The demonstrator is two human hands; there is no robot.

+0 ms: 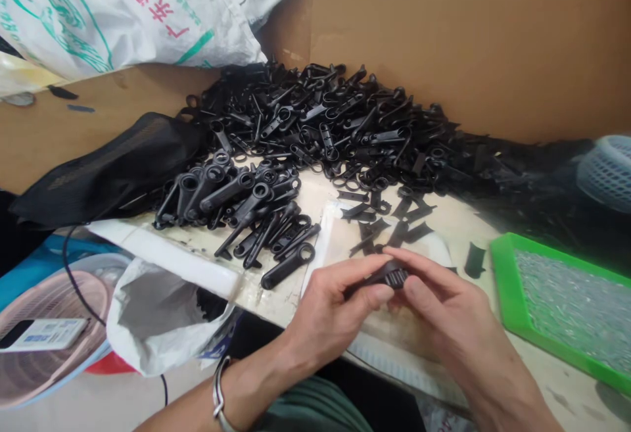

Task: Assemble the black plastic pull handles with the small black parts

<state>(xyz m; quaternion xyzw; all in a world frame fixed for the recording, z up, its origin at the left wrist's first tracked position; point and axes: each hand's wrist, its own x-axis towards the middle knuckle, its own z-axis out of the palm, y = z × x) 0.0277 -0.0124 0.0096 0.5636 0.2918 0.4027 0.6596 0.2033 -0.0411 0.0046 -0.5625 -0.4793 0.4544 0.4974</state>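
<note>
Above the table's front edge, my left hand [330, 304] is closed around a black plastic handle [396, 275], thumb on the near side. My right hand [451, 307] pinches the ribbed round end of the same piece from the right. Most of its shaft is hidden by my left fingers. Just beyond my hands lie several loose black flat curved pieces [419, 231]. To their left is a cluster of black handles with ring-shaped ends [251, 198]; one handle [288, 266] lies nearest my left hand.
A large heap of black plastic parts [340, 116] rests against the cardboard wall [468, 44]. At right sits a green tray [513, 287] of small shiny pieces, with a light blue basket [608, 172] behind. An open white sack [148, 327] and a pink basket [93, 294] are at lower left.
</note>
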